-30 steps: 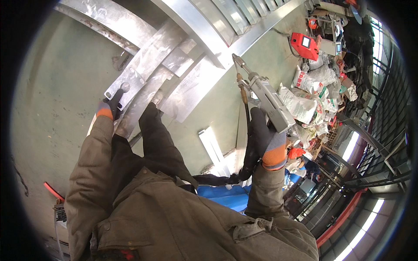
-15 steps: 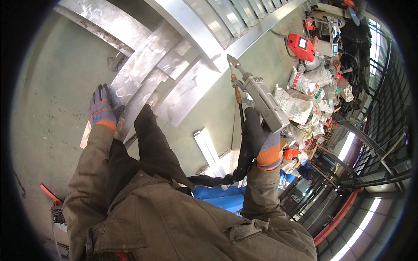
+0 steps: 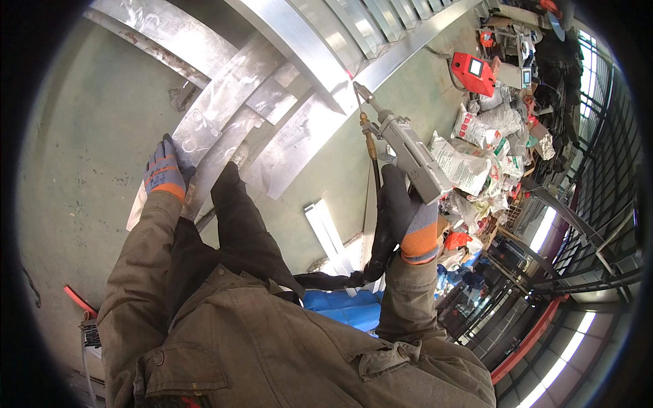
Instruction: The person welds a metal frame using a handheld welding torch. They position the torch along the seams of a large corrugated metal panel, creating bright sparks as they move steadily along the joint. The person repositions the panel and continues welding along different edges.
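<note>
While gripping the grey torch (image 3: 413, 158) in the right hand (image 3: 400, 204), right of centre, with its tip near the silver frame (image 3: 297, 45), note the left hand (image 3: 164, 170) shifted from atop the end of the metal plate (image 3: 221, 100) at upper left to its outer edge, with grasp indeterminable, presumably for steadying.

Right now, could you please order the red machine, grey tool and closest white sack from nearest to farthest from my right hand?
1. Grey tool: in the right hand.
2. White sack: to its right.
3. Red machine: upper right.
</note>
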Demonstrator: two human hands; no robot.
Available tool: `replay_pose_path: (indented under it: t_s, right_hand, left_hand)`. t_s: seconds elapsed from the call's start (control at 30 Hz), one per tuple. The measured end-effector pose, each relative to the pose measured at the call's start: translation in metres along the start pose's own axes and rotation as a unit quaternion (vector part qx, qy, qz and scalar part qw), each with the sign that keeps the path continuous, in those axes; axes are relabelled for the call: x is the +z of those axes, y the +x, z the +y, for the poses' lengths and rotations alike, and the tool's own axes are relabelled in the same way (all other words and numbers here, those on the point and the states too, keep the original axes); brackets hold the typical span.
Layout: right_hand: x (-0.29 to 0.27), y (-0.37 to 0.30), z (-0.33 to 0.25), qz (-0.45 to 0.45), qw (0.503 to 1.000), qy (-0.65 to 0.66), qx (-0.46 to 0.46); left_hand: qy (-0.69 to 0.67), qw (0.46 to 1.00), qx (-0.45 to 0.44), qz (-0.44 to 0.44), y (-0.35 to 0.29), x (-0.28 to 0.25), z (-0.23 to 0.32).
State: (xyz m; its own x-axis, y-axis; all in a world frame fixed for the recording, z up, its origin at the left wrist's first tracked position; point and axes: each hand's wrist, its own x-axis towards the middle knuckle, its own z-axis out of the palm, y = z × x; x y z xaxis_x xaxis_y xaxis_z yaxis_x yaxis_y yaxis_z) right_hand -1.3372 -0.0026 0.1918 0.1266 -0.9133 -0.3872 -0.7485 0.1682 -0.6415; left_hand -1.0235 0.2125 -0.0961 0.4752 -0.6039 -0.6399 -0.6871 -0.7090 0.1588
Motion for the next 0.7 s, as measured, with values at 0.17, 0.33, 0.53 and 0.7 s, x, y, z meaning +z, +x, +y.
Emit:
replay_pose_path:
  t_s: [0.17, 0.33, 0.53, 0.7]
  right_hand:
    - [0.0031, -0.0005, -0.0041, 0.002, 0.999, 0.015, 0.039]
    - [0.0041, -0.0012, -0.0042, 0.003, 0.999, 0.005, 0.034]
    - [0.0048, -0.0018, 0.002, 0.009, 0.999, -0.035, 0.006]
    - [0.0017, -0.0015, 0.0037, 0.006, 0.998, -0.044, 0.048]
  left_hand:
    - [0.006, 1.0, 0.004, 0.008, 0.0015, 0.0046, -0.0026]
    - [-0.006, 1.0, 0.009, 0.01, 0.0033, 0.0083, -0.0059]
    - [0.002, 1.0, 0.0, -0.004, 0.0049, 0.0089, -0.0054]
    - [0.002, 1.0, -0.005, -0.008, 0.0052, 0.0065, -0.0027]
